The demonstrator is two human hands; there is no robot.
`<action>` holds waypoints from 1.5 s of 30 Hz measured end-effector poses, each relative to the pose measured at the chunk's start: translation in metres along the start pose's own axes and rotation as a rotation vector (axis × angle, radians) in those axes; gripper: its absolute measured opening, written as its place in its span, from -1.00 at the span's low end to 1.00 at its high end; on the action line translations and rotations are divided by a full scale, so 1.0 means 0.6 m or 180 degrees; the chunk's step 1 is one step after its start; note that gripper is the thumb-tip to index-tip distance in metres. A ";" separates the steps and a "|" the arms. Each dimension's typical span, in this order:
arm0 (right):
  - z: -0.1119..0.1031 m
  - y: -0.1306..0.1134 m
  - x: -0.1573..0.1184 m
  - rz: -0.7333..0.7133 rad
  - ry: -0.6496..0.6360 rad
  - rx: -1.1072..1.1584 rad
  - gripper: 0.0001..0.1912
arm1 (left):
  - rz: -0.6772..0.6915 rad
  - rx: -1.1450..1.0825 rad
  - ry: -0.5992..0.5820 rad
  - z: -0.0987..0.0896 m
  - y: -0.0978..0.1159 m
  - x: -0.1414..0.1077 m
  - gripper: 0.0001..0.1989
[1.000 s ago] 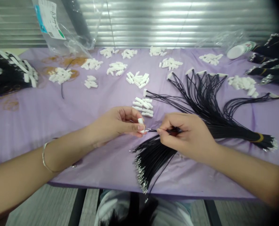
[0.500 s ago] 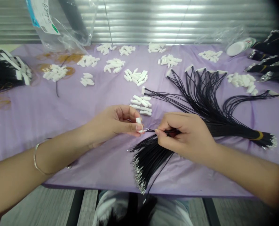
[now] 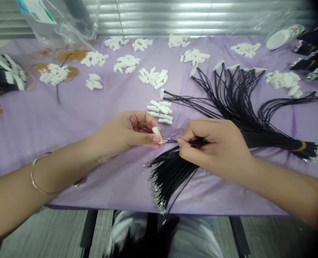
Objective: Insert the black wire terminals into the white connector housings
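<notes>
A: From the head camera, our only view, what do our hands have?

B: Our left hand (image 3: 137, 130) pinches a tilted white connector (image 3: 157, 133) between thumb and fingers. Our right hand (image 3: 215, 143) grips a few thin black wires (image 3: 174, 141) just behind their metal tips (image 3: 165, 141). Those tips sit right at the connector's lower end; whether any is inside, we can't tell.

A: Why hold them so near the ends?

B: Probably because such thin wires bend easily, so a short free length is simpler to steer, and our pinch leaves the connector's lower end exposed.

A: And the layout?

B: A loose wire bundle (image 3: 172, 172) fans out beneath our right hand, likely for easy picking. A small connector stack (image 3: 165, 116) sits just beyond our left fingers, presumably for quick reach. To the right, a yellow band (image 3: 300, 145) gathers a bundle with connectors (image 3: 269, 134), which seems to keep it tidy.

A: What about the surface and the room?

B: A creased purple cloth (image 3: 105, 186), with white heaps (image 3: 126, 63) spread towards slatted blinds (image 3: 159, 18). A clear plastic bag (image 3: 59, 34) stands back left. Below, we see grey floor (image 3: 46, 231).
</notes>
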State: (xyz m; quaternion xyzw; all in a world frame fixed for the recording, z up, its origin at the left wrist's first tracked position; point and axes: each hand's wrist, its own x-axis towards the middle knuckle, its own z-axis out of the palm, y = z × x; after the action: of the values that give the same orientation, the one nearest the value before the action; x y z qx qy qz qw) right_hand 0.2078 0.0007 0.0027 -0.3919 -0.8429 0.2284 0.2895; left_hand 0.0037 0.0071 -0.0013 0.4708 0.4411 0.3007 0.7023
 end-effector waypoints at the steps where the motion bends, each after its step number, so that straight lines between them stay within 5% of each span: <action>1: 0.000 0.000 0.000 0.0073 -0.0006 0.0039 -0.82 | 0.0003 0.0017 -0.0009 0.000 -0.001 0.000 -0.84; 22: -0.003 0.005 0.002 -0.0579 0.0123 -0.0230 -0.90 | -0.0026 -0.0090 -0.0057 -0.003 -0.003 -0.001 -0.82; 45: -0.003 0.007 0.003 -0.0388 -0.0233 0.0066 -0.87 | -0.0234 -0.0374 -0.0159 -0.005 0.003 -0.002 -0.88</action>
State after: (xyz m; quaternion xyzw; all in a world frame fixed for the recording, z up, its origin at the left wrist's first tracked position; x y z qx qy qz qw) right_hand 0.2103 0.0048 0.0021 -0.3282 -0.8728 0.2332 0.2759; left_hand 0.0007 0.0081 0.0003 0.4197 0.4220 0.2883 0.7501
